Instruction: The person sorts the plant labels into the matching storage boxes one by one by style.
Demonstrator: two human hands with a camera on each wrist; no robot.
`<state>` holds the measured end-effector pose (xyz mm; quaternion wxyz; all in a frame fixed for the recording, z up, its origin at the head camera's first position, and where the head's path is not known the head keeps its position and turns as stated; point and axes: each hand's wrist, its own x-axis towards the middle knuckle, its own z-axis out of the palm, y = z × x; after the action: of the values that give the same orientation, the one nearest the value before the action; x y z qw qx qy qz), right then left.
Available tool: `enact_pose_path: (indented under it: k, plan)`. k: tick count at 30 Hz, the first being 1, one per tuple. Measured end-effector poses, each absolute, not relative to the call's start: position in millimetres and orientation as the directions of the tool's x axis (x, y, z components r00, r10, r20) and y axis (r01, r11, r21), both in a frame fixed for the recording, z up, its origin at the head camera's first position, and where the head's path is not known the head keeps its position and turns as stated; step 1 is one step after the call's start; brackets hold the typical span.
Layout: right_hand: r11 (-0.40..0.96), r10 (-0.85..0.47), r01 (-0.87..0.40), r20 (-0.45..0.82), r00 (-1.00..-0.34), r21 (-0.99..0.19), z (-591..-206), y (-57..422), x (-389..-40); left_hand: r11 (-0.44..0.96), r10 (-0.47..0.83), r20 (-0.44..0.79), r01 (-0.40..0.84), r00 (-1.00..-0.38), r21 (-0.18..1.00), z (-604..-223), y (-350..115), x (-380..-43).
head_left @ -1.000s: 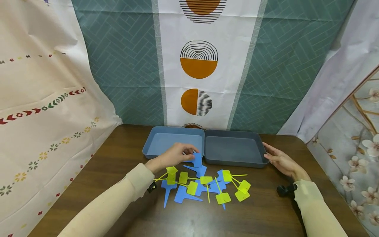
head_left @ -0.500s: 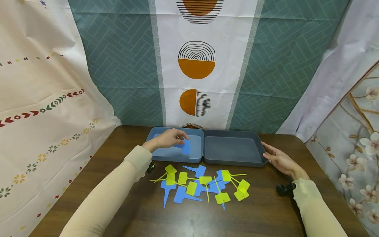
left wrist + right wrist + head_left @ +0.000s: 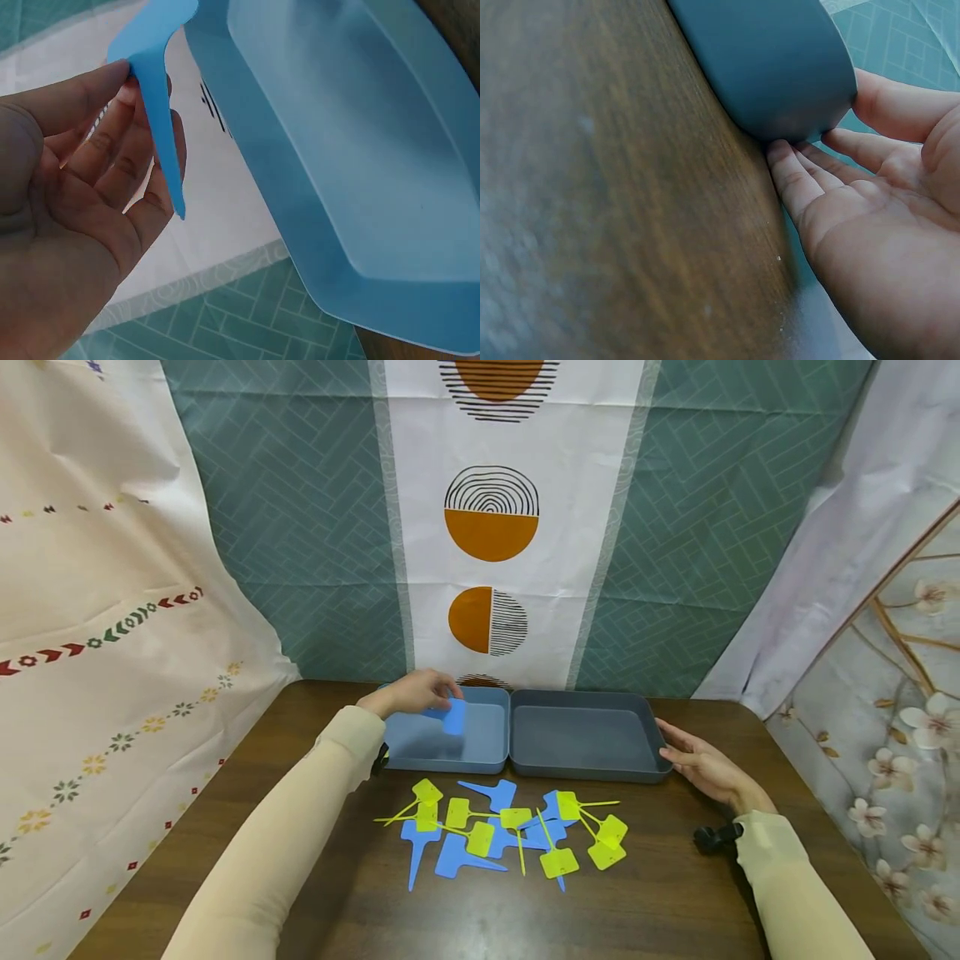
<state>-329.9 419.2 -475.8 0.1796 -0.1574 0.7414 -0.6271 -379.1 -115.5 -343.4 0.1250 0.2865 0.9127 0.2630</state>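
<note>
Between thumb and fingers, my left hand (image 3: 414, 692) pinches a blue T-shaped plant label (image 3: 454, 718) above the light blue tray (image 3: 487, 731). In the left wrist view, the label's pointed stem (image 3: 159, 124) hangs down past the fingers, beside the tray wall (image 3: 262, 172). My right hand (image 3: 708, 768) touches the right end of the dark grey tray (image 3: 585, 739). Seen from the right wrist, the thumb rests against that tray's outer wall (image 3: 780, 67) and fairly straight fingers meet its lower corner. Several blue labels (image 3: 457, 857) and yellow labels (image 3: 558, 862) lie in front of the trays.
The two trays stand side by side at the back of a dark wooden table (image 3: 615, 918). Some labels overlap one another. A patterned curtain (image 3: 315, 527) hangs behind, with a cream cloth (image 3: 112, 568) at the left and flowered fabric (image 3: 885, 793) at the right.
My left hand has carried the blue label from the light blue tray's front right corner up and leftward over the tray. The right hand has kept its place at the dark tray.
</note>
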Motion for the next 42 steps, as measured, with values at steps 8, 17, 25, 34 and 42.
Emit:
enact_pose_path:
  k: [8, 17, 25, 34, 42]
  plan:
    - [0.161, -0.465, -0.025, -0.053, -0.884, -0.987, -475, 419, -329, 0.747, 0.55, -0.141, 0.409, -0.823, 0.524, -339, -119, -391]
    - [0.137, -0.467, -0.021, -0.046, -0.883, -0.99, -474, 417, -331, 0.786, 0.488, -0.157, 0.354, -0.858, 0.507, -338, -125, -401]
    - [0.138, -0.46, -0.01, -0.055, -0.886, -0.99, -476, 415, -333, 0.817, 0.455, -0.152, 0.343, -0.878, 0.463, -341, -127, -403]
    - [0.158, -0.452, -0.005, -0.068, -0.89, -0.987, -478, 418, -331, 0.824, 0.45, -0.168, 0.335, -0.877, 0.458, -349, -127, -409]
    - [0.154, -0.462, -0.008, -0.065, -0.884, -0.988, -478, 419, -330, 0.842, 0.432, -0.152, 0.337, -0.889, 0.421, -351, -136, -410]
